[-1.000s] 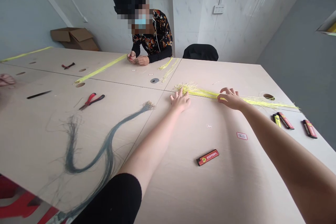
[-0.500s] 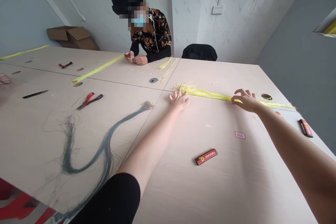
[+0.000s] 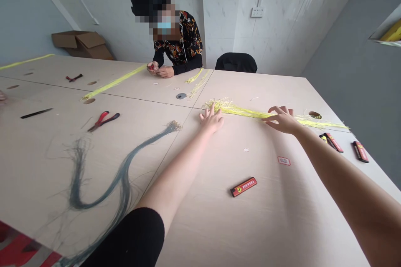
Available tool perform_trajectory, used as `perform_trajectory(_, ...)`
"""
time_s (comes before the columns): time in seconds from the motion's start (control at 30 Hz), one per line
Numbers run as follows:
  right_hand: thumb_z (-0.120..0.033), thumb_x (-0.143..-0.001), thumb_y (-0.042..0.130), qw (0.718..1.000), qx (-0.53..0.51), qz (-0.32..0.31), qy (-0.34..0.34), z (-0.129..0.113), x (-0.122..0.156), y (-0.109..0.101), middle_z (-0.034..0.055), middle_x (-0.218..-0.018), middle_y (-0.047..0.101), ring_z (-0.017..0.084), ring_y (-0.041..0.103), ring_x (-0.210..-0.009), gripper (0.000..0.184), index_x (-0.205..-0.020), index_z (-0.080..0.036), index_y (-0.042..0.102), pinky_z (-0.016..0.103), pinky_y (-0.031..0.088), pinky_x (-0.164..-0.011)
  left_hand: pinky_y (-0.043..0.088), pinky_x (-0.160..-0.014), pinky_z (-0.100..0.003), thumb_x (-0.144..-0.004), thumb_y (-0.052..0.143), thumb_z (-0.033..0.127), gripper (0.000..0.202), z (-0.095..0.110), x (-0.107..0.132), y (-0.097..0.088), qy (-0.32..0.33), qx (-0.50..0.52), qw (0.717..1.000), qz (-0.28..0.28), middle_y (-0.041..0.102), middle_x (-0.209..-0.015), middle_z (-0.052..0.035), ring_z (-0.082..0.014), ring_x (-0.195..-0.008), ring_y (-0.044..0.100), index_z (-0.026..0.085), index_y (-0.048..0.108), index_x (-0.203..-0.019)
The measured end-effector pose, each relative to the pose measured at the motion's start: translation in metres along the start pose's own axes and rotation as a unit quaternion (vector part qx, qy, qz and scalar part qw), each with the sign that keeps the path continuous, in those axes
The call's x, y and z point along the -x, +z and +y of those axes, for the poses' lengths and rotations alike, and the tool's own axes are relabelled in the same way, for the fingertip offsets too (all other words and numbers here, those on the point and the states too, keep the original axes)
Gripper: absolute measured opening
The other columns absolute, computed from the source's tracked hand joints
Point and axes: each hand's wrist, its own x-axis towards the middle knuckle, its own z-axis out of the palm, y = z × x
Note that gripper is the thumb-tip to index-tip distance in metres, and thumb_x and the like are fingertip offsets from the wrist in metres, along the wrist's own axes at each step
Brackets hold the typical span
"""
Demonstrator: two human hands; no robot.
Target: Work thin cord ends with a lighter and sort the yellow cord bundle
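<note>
A bundle of thin yellow cords [image 3: 242, 111] stretches across the right half of the table, its looped ends bunched at the left. My left hand [image 3: 212, 120] rests at that looped end with fingers spread, the fingertips touching the cords. My right hand [image 3: 282, 119] lies over the bundle farther right, its fingers apart and slightly bent, the thumb near the cords. Beyond it the yellow strands run on toward the right table edge. Nearer me, a red lighter [image 3: 243, 187] and a small red-framed label [image 3: 284, 161] lie on the table.
At left lie a grey-blue cord bundle [image 3: 134, 150], red-and-black pliers [image 3: 102, 122] and a black pointed tool [image 3: 36, 113]. More lighters [image 3: 360, 152] sit by the right edge. A co-worker [image 3: 175, 46] across the table holds a red tool. Another hand shows at far left.
My right hand has slid left along the yellow cords, uncovering lighters near the right edge. My left hand stays at the looped end. The view has shifted slightly.
</note>
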Motion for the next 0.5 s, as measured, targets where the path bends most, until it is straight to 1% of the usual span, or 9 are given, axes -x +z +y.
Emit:
perform_trajectory(0.1,-0.043,-0.087,0.049,1.0,-0.002,0.007,-0.014,0.007,0.006,-0.004,0.0082,-0.12,0.054,0.033,0.039,-0.107,0.03,-0.094,-0.036,0.077,0.054,0.032,-0.089,0.026,-0.111,-0.055,-0.09,0.024,0.036,0.057,0.0,-0.001,0.0,0.001,0.0,1.0,-0.003,0.004,-0.162,0.0056,-0.0322,-0.143,0.022,0.035,0.036,-0.145)
perform_trajectory(0.27,-0.043,-0.085,0.05,1.0,-0.002,0.012,-0.017,0.018,0.016,-0.005,0.0075,-0.119,0.056,0.033,0.039,-0.106,0.029,-0.097,-0.04,0.076,0.052,0.032,-0.087,0.025,-0.111,-0.056,-0.089,0.024,0.036,0.058,0.0,-0.001,0.0,-0.001,0.004,1.0,-0.006,0.004,-0.163,0.0042,-0.0324,-0.143,0.022,0.033,0.037,-0.146)
perform_trajectory(0.4,-0.043,-0.084,0.049,1.0,0.011,0.013,0.003,0.023,0.02,-0.002,0.008,-0.117,0.057,0.033,0.041,-0.106,0.03,-0.096,-0.039,0.076,0.052,0.031,-0.086,0.027,-0.11,-0.056,-0.089,0.024,0.037,0.058,0.0,-0.002,0.0,-0.007,0.002,1.0,-0.007,0.004,-0.163,0.0031,-0.0327,-0.143,0.022,0.032,0.036,-0.146)
perform_trajectory(0.5,-0.044,-0.083,0.048,0.999,0.017,0.012,0.03,0.03,0.023,0.0,0.0086,-0.115,0.059,0.034,0.041,-0.107,0.032,-0.092,-0.035,0.077,0.052,0.031,-0.085,0.027,-0.11,-0.055,-0.089,0.025,0.037,0.059,-0.001,-0.003,0.001,-0.007,0.003,1.0,-0.007,0.004,-0.163,0.0026,-0.0324,-0.143,0.021,0.031,0.036,-0.146)
